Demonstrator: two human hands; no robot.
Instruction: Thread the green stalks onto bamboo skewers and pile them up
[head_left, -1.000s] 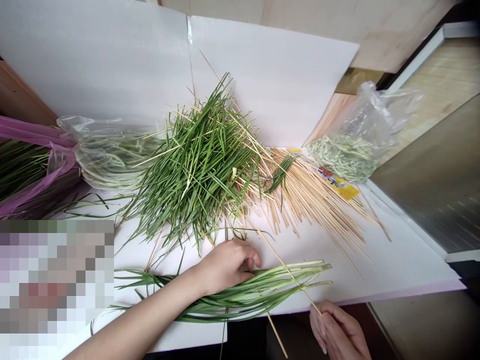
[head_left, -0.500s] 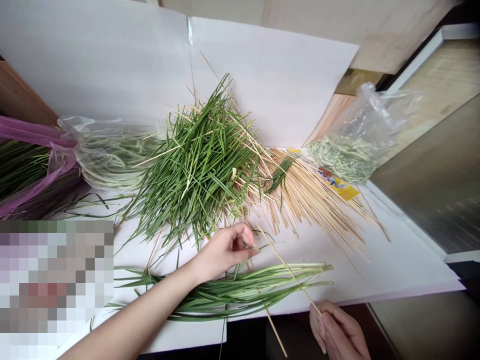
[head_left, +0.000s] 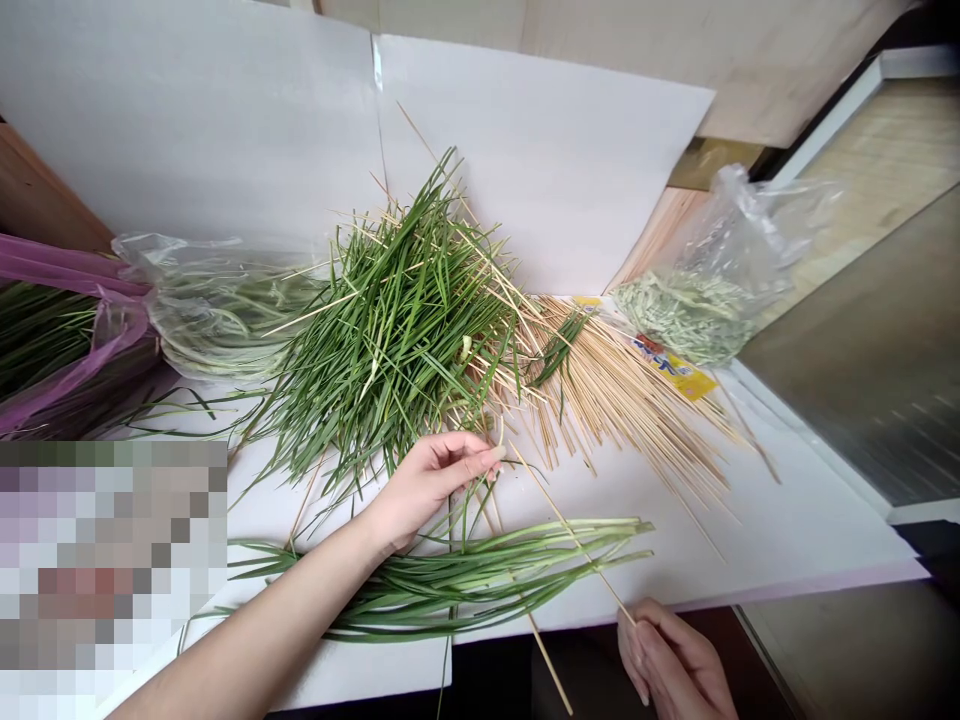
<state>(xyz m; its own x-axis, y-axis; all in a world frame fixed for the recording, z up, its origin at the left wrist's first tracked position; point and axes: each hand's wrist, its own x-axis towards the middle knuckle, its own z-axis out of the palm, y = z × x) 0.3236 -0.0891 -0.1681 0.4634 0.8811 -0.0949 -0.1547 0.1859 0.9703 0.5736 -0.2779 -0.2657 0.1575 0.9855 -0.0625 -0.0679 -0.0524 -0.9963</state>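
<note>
L hand [head_left: 439, 480] was raised above the white table [head_left: 787, 530], thumb & fingers pinching the pale end of a green stalk [head_left: 502, 432]; thin leaves hung below. R hand [head_left: 667, 660] was at the front edge, lower R, gripping the lower end of a thin stick [head_left: 574, 539] btwn thumb & fingers. From where I stood, this stick ran diagonally up-L, upper tip just beside L hand, crossing over the leaf bundle [head_left: 465, 590].

Bundle position: front of table, laid lengthwise L–R, pale ends to R, partly covered by L forearm. A 2nd stick [head_left: 551, 664] appeared to pass under it & projected past the edge.

Behind, ctr: large green heap [head_left: 405, 330] w/ sticks poking out. Adj. R: fan of loose sticks [head_left: 637, 390], small green clump [head_left: 559, 350] on top.

Far L: purple bag [head_left: 124, 345] & L clear bag [head_left: 232, 310], both w/ greens. Far R: R clear bag [head_left: 750, 240], pale-green contents, near yellow packet [head_left: 694, 382].
</note>
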